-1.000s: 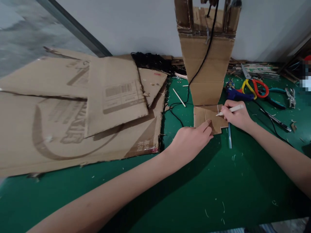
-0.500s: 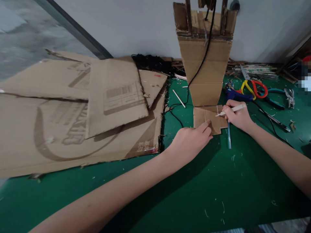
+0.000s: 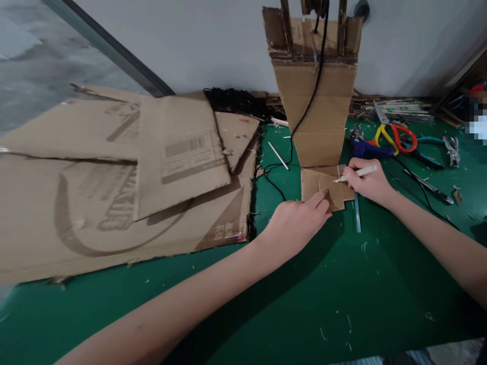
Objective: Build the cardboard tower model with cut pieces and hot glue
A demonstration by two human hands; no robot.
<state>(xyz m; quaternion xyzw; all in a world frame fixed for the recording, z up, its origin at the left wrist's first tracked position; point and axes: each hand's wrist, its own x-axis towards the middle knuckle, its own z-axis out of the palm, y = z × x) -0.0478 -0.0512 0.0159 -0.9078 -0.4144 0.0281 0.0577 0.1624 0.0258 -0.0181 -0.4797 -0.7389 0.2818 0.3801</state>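
Note:
A white marker pen (image 3: pixel 361 173) is gripped in my right hand (image 3: pixel 371 181), its tip touching a small brown cardboard flap (image 3: pixel 312 180). A short white line shows on that flap near the pen. My left hand (image 3: pixel 299 220) holds the flap's lower left edge, fingers closed together and pressing on it. Right behind the flap rises a tapered cardboard stand (image 3: pixel 317 111) with a black cord (image 3: pixel 310 109) running down its front. A clear glue stick (image 3: pixel 357 213) lies by the flap's right edge, under my right hand.
Large cardboard sheets (image 3: pixel 95 203) cover the left of the green table (image 3: pixel 304 314). To the right lie a blue glue gun (image 3: pixel 371 149), red and yellow scissors (image 3: pixel 405 138), pliers (image 3: pixel 429 159), a hole punch (image 3: pixel 452 151) and a utility knife (image 3: pixel 429 187). A white wall stands behind.
The pen tip has shifted slightly left across the flap with my right hand. My left hand stays in its place on the cardboard. The whole view has moved a little.

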